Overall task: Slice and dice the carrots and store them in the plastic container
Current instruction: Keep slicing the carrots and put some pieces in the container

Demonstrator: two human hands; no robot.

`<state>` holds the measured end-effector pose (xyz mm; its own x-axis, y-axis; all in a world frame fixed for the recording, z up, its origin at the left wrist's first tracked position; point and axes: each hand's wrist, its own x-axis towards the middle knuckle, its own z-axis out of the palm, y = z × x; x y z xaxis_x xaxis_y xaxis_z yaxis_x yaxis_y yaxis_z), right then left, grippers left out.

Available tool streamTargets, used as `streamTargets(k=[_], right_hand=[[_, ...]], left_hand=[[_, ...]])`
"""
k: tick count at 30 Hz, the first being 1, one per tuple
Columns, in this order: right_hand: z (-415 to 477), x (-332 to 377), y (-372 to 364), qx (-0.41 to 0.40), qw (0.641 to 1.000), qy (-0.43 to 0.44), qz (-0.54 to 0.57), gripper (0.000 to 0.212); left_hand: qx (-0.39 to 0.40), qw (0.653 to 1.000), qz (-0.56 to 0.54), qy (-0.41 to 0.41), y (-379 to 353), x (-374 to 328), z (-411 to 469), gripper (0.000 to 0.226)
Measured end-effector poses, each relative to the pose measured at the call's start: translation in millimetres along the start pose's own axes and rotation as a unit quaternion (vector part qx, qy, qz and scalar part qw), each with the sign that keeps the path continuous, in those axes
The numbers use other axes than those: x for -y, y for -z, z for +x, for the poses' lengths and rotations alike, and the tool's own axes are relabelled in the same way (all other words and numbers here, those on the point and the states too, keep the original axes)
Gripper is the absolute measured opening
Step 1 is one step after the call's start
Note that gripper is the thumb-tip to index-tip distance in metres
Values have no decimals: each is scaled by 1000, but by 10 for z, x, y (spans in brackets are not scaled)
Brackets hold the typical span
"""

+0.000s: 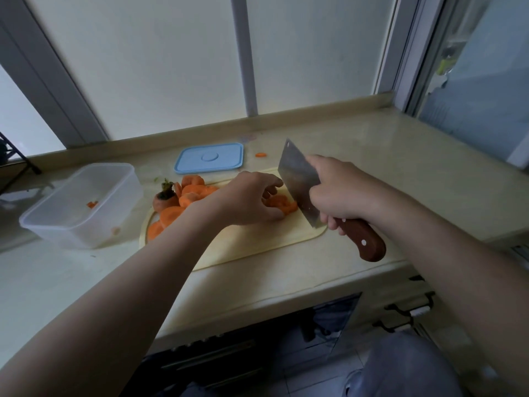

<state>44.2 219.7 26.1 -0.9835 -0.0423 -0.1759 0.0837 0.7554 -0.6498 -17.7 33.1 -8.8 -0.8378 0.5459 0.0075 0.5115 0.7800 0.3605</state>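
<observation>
— Which step is in hand?
— Dicing, I'd say. The right hand [340, 193] has its grip wrapped round the brown wooden handle of the broad steel cleaver [300, 181], forefinger along the blade. The edge stands just right of a small clump of orange carrot slices [282, 204] on the pale yellow plastic cutting board [257, 245]. The left hand [246, 199] curls its grip over that clump, pinning it.
— And the rest of the carrot?
— A heap of orange carrot rounds [189, 193] lies at the board's far left, beside a carrot top stub with green stalk [164, 200]. The clear rectangular plastic container [57, 233] stands open on the cream desk [400, 167], left of the board, with only a few orange bits inside. Its light blue lid [210, 158] lies beyond the board.
— What does the next move call for?
— Probably a clean downward cut close to the knuckles, with fingertips tucked back and the clump kept from sliding. Most of the storing looks yet to do
</observation>
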Motion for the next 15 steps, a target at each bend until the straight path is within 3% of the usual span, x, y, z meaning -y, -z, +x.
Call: streamTargets(k=[10, 15], right_hand=[[-23, 102, -56, 2, 1000, 4, -4, 80], [-7, 68, -76, -5, 1000, -6, 15, 79]], left_hand=[[-33, 999, -6, -8, -33, 15, -36, 47], [-12, 1000, -10, 2, 5, -9, -75, 48]])
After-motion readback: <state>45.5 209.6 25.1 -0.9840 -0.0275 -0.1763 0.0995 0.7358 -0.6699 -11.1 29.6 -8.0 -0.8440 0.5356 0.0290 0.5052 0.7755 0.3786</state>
